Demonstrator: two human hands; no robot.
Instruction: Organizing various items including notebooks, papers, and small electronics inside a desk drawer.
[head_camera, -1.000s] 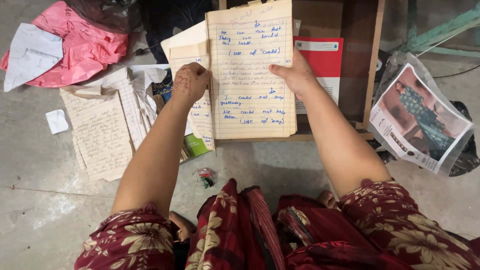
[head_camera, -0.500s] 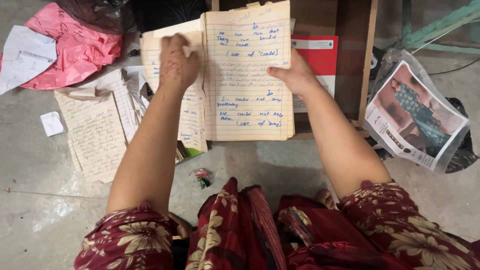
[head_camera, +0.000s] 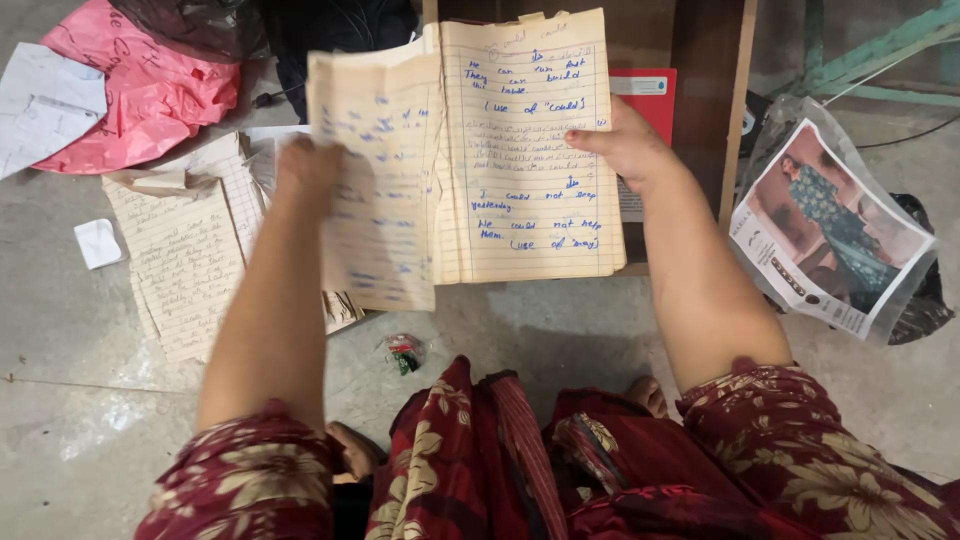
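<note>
A stack of yellowed lined notebook pages (head_camera: 535, 160) with blue handwriting is held up in front of me. My right hand (head_camera: 625, 145) grips its right edge. My left hand (head_camera: 305, 170), blurred with motion, holds the left edge of a loose lined page (head_camera: 375, 205) that is swung out to the left of the stack. Both forearms reach forward from dark red floral sleeves.
Torn lined sheets (head_camera: 185, 255) lie on the concrete floor at left, beside a pink plastic bag (head_camera: 140, 95) and white paper (head_camera: 45, 105). A red booklet (head_camera: 645, 95) rests on a wooden frame (head_camera: 735, 110). A clear packet with a printed picture (head_camera: 830, 230) sits at right. A small wrapper (head_camera: 403, 352) lies near my knees.
My left hand has pulled a page away from the stack and swung it left and toward me. The stack in my right hand has shifted slightly to the right.
</note>
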